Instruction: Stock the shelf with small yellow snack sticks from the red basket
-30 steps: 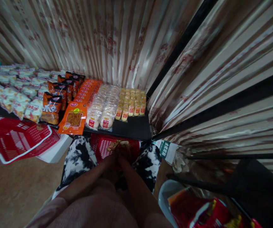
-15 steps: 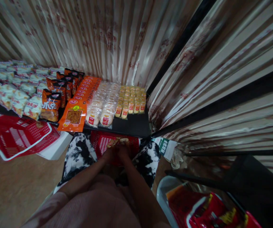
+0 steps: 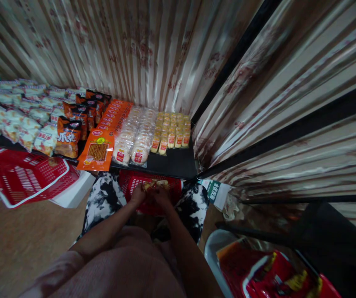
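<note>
Low between my knees, my left hand (image 3: 138, 194) and my right hand (image 3: 161, 196) are close together over a red plastic basket (image 3: 130, 184). The fingers of both are closed around small yellow wrapped snacks (image 3: 148, 186); the dim light hides their exact kind. On the black shelf (image 3: 174, 162) just beyond stand rows of similar little yellow packets (image 3: 171, 138). To their left lie clear-wrapped round white pastries (image 3: 139, 153), then a fanned row of orange snack bags (image 3: 97, 151).
Black-and-orange bags (image 3: 68, 138) and many white bags (image 3: 46, 138) fill the shelf's left part. Another red basket (image 3: 32, 174) rests on a white box (image 3: 75, 192) at left. A pale tub (image 3: 211, 248) with red packages stands right. Pleated curtains (image 3: 134, 49) hang behind.
My left hand has shifted slightly left and up, a little away from my right. The yellow snacks stay at the fingertips, and the camera view has moved slightly.
</note>
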`<act>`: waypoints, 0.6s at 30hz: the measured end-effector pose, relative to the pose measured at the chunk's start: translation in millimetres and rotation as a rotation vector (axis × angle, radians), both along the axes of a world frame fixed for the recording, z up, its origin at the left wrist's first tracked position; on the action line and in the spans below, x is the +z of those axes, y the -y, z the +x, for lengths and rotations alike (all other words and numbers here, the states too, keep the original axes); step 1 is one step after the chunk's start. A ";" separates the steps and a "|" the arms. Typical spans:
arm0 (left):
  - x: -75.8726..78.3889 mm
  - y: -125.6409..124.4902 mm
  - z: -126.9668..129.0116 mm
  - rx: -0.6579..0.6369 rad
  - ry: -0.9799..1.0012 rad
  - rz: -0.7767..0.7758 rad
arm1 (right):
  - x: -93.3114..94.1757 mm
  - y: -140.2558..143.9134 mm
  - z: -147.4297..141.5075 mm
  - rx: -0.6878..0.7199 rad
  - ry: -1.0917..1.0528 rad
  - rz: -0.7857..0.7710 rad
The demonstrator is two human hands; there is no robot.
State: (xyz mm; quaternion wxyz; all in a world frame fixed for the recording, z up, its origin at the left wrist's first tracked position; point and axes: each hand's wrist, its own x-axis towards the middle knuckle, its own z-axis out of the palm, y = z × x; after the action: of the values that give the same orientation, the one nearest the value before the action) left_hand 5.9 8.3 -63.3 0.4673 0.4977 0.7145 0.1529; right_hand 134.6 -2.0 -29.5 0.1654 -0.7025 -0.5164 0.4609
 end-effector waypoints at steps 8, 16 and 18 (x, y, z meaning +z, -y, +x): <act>1.2 -5.2 -1.0 0.127 0.213 0.056 | -4.4 2.0 1.3 -0.066 -0.150 0.012; 10.9 -3.1 -0.4 0.145 0.235 0.094 | -0.8 3.8 7.1 -0.237 -0.429 0.032; 15.6 -2.9 -0.2 0.161 0.251 0.112 | 0.3 3.9 7.6 -0.263 -0.473 0.039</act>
State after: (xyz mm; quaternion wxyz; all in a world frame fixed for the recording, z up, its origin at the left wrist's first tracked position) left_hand 5.7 11.1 -47.7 0.5107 0.4411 0.6784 0.2905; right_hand 142.2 -5.8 -29.2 0.3536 -0.6330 -0.3766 0.5766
